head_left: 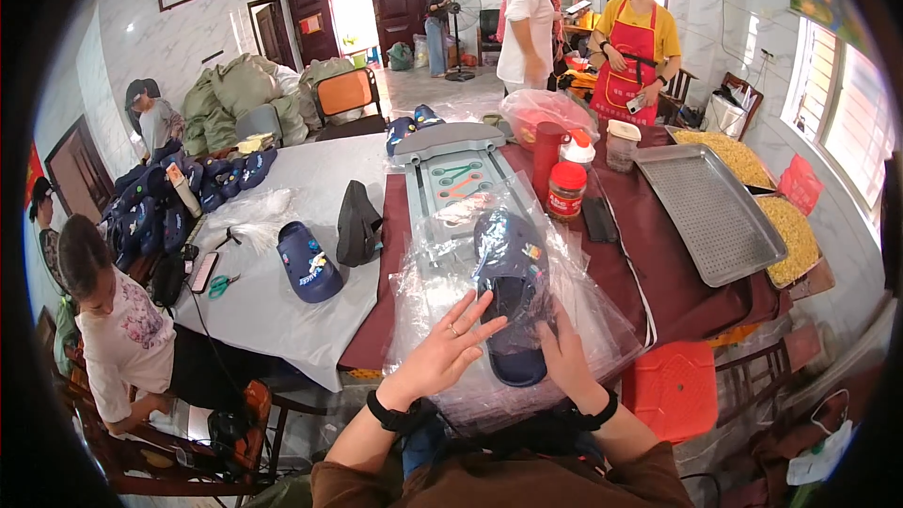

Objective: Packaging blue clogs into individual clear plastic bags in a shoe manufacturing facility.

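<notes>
Just before the red-lidded jar (566,190), a navy slipper (513,296) is lying in clear plastic bags (583,320), long axis running away from the person, toe pointing toward the jar; left hand (444,348) is resting open on the plastic, right hand (567,353) is pressing open beside the heel.

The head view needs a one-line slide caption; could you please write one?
Both hands, left hand and right hand, rest on a dark blue clog lying on clear plastic bags.

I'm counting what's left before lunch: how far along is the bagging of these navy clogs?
Done: nothing finished that I can pick out. In hand: one navy clog lies in the clear bags, left hand flat on the plastic, right hand at its heel. Left: a loose clog on the grey cloth and a pile of clogs at the far left.
</notes>
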`<state>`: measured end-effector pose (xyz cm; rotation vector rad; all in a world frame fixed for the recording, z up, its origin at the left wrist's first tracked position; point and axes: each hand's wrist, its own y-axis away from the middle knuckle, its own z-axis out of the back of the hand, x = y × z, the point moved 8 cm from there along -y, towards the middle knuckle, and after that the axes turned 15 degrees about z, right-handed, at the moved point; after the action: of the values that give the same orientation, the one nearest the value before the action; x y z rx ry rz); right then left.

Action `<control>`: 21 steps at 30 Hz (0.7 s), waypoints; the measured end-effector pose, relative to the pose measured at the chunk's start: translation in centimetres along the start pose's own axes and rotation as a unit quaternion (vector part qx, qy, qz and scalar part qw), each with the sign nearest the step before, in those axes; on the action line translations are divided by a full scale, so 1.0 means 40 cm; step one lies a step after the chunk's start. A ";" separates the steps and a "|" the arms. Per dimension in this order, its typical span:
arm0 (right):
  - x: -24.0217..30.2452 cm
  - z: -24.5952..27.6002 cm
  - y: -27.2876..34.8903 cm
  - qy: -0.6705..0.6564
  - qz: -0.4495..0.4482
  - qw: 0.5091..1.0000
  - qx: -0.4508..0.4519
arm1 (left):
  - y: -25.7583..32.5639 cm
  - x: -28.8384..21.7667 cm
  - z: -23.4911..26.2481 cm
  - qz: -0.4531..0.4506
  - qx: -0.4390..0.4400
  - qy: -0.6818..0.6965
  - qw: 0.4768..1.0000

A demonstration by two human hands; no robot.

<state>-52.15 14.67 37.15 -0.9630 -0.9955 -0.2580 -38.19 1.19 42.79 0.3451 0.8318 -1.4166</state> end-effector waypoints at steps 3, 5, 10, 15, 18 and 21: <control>-0.023 -0.017 -0.014 0.056 0.068 0.996 0.009 | 0.008 0.013 0.004 -0.011 0.004 -0.017 1.000; -0.043 -0.033 -0.025 0.050 0.075 0.996 0.010 | 0.015 0.018 0.010 -0.019 0.004 -0.019 1.000; -0.071 -0.078 -0.032 -0.084 -0.015 0.996 -0.035 | 0.031 0.012 0.020 0.043 -0.106 -0.162 0.980; -0.096 -0.097 -0.022 -0.145 0.039 0.987 -0.062 | 0.086 0.111 -0.008 0.185 -0.222 -0.134 0.948; -0.118 -0.065 -0.011 -0.195 0.001 0.970 -0.142 | 0.118 0.165 0.004 0.245 -0.242 -0.095 0.934; -0.173 -0.059 0.001 -0.157 -0.022 0.970 -0.182 | 0.109 0.164 0.016 0.249 -0.244 -0.020 0.937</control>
<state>-54.55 11.30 31.13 -1.3459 -1.2871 -0.3405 -34.26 -3.30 37.60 0.1259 0.9499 -0.7110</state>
